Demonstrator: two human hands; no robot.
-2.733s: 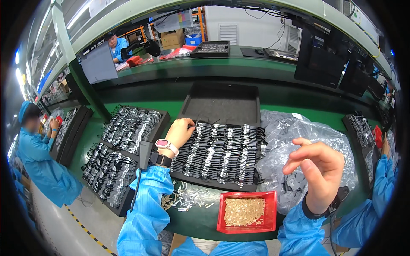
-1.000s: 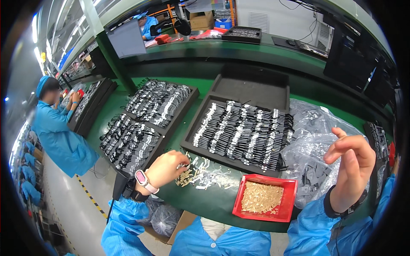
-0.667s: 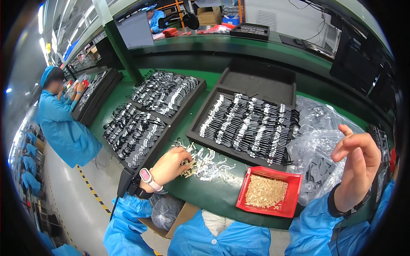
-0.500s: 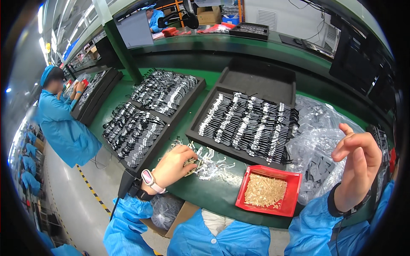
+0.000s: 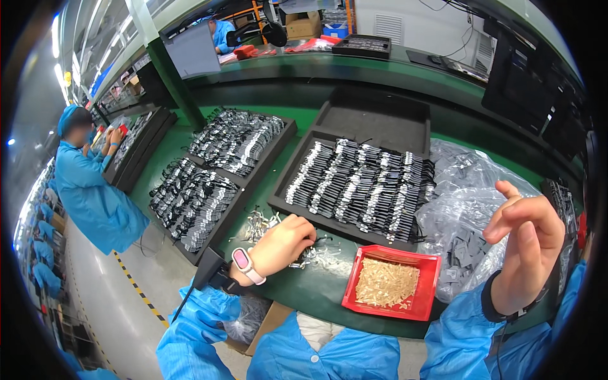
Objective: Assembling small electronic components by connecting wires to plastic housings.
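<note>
My left hand (image 5: 283, 244), with a pale watch at the wrist, reaches over the green bench top. Its fingers curl down at a loose pile of small silvery-white strips (image 5: 258, 225). More strips (image 5: 324, 255) lie just right of the fingers; the fingertips are partly hidden, and what they pinch cannot be made out. My right hand (image 5: 531, 247) is raised at the right above the clear plastic bag (image 5: 459, 209). Its fingers are bent but apart, and nothing shows in them. Between the hands stands a red bin (image 5: 430, 272) holding many small tan pieces (image 5: 386, 283).
A black tray (image 5: 278, 201) with rows of black-and-silver parts sits beyond the bin, an upright-edged black tray (image 5: 380, 114) behind it. Two more filled tray sections (image 5: 244, 183) stand at left. Grey pieces (image 5: 465, 253) lie in the bag. A co-worker (image 5: 95, 183) stands far left.
My left hand has moved right across the pile, uncovering strips on its left. My right hand stays raised in nearly the same pose. The whole view has shifted slightly.
</note>
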